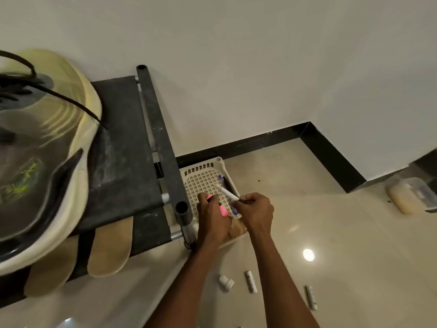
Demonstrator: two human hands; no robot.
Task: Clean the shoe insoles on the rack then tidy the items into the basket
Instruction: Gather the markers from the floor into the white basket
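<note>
Insoles (110, 249), two, tan, lying on the rack (123, 147) shelf at 8 o'clock. Basket (203, 178), white lattice, on the floor at the rack's 3 o'clock side. Left hand (212, 216) grips a pink marker (223, 211) over the basket; right hand (256, 209) pinches a white pen (227, 192).

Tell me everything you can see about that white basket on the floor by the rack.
The white basket looks like plastic, with a square-holed lattice bottom and slotted walls. It sits on the tiled floor, tucked against the rack's end post near the dark skirting. Pens lie inside along its right wall. The left hand, gripping a pink marker, and the right hand, holding a white pen, hover over its near half, hiding that part.
</note>
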